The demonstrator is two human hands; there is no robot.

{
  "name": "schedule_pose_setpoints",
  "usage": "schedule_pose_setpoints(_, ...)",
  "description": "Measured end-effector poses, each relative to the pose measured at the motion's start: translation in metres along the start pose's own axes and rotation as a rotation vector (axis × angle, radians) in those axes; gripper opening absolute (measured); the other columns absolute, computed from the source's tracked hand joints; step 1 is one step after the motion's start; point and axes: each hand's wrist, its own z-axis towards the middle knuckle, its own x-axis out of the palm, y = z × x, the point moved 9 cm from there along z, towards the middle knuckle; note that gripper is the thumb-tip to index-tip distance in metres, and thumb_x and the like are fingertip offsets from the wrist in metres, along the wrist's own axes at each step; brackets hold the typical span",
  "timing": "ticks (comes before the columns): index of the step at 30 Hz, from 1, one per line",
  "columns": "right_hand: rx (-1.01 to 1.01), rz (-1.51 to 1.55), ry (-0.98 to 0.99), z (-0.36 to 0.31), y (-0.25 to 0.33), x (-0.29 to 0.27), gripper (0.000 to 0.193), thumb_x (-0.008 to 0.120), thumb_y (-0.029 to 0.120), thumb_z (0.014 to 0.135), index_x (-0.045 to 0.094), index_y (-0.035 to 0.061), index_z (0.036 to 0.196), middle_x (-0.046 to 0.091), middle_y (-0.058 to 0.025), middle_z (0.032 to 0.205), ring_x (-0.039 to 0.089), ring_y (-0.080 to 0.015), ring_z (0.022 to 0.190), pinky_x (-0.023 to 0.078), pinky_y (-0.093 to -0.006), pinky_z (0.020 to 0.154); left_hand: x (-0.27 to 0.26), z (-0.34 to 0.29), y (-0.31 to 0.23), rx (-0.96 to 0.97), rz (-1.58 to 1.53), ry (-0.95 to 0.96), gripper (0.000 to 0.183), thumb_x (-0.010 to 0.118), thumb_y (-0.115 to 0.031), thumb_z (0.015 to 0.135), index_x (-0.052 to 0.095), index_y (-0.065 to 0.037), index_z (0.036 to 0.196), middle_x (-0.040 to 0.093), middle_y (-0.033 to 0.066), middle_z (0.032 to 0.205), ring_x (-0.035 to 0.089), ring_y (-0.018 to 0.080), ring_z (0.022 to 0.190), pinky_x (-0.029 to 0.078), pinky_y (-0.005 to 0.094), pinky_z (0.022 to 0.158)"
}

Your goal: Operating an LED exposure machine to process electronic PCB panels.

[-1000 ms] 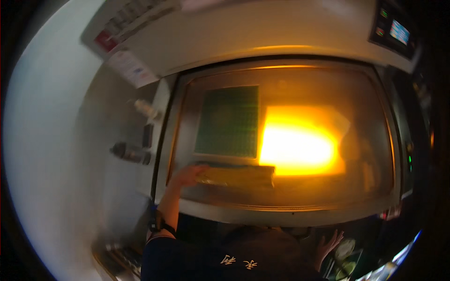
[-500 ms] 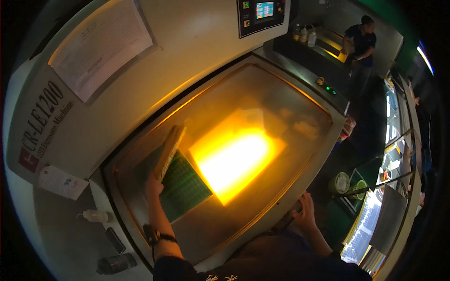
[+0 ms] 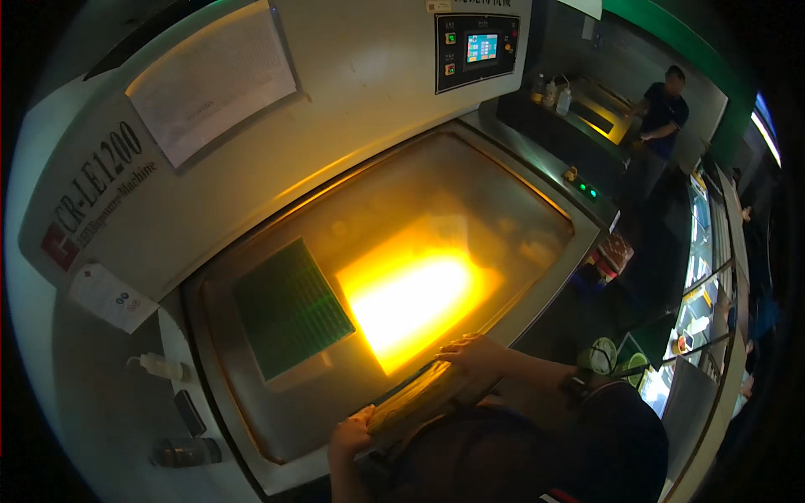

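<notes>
Close to my body, a thin flat panel (image 3: 417,401), lit yellow, is held tilted over the near edge of the machine's bed. My left hand (image 3: 352,431) grips its left end, fingers closed over the edge. At its other end, my right hand (image 3: 475,353) has its fingers bent over the top edge. A dark green board with a fine grid pattern (image 3: 292,310) lies flat on the bed (image 3: 285,427). Beside it, a bright yellow-white lit area (image 3: 415,306) glows through the surface.
A control panel with a screen (image 3: 480,50) is on the white machine housing. On the left ledge are a white bottle (image 3: 163,366), a dark phone-like slab (image 3: 189,413) and a dark bottle (image 3: 186,453). Another person (image 3: 664,113) stands at a far bench. Green-lit buttons (image 3: 588,190) are at right.
The panel has moved from above the green board toward my body. My right hand has come in from the right and taken its other end. The green board is now uncovered.
</notes>
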Motion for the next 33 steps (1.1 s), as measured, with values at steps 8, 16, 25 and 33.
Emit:
schedule_pose_setpoints(8,-0.097,-0.142,-0.376,0.016,-0.041,-0.012,0.049,0.059,0.017,0.086,0.054,0.0261,0.134,0.054,-0.0004,0.137,0.047,-0.0297,0.128,0.037,-0.0506,0.105,-0.029,0.011,-0.038,-0.239,0.255,-0.425,0.080,0.070,-0.011,0.074,0.039,-0.022,0.147,0.043,0.0016,0.150,0.040,0.0406,0.135,0.039,0.0618,0.103)
schedule_pose_setpoints(16,-0.113,-0.016,-0.368,-0.044,-0.141,0.023,0.039,0.059,0.014,0.083,0.065,0.0237,0.120,0.061,-0.0015,0.129,0.052,-0.0338,0.126,0.054,-0.0475,0.088,0.086,0.041,-0.136,-0.403,0.091,-0.468,0.089,0.075,-0.038,0.077,0.029,-0.024,0.152,0.019,0.0076,0.161,0.023,0.0396,0.143,0.028,0.0671,0.104)
schedule_pose_setpoints(25,0.092,-0.185,-0.192,-0.096,-0.311,0.171,0.052,0.054,0.005,0.092,0.053,0.0282,0.138,0.045,-0.0037,0.149,0.046,-0.0328,0.135,0.049,-0.0510,0.095,0.266,-0.027,-0.134,-0.733,-0.516,0.012,0.081,0.063,-0.037,0.086,0.023,-0.024,0.155,0.028,0.0034,0.159,0.033,0.0304,0.142,0.029,0.0641,0.109)
schedule_pose_setpoints(33,0.553,-0.144,0.119,-0.078,-0.329,0.232,0.082,0.060,0.000,0.086,0.024,0.0285,0.154,0.021,-0.0081,0.161,0.027,-0.0338,0.145,0.037,-0.0521,0.108,0.330,-0.053,-0.118,-0.639,-0.700,-0.010,0.073,0.063,-0.035,0.088,0.033,-0.010,0.151,0.040,0.0184,0.150,0.041,0.0332,0.137,0.034,0.0410,0.112)
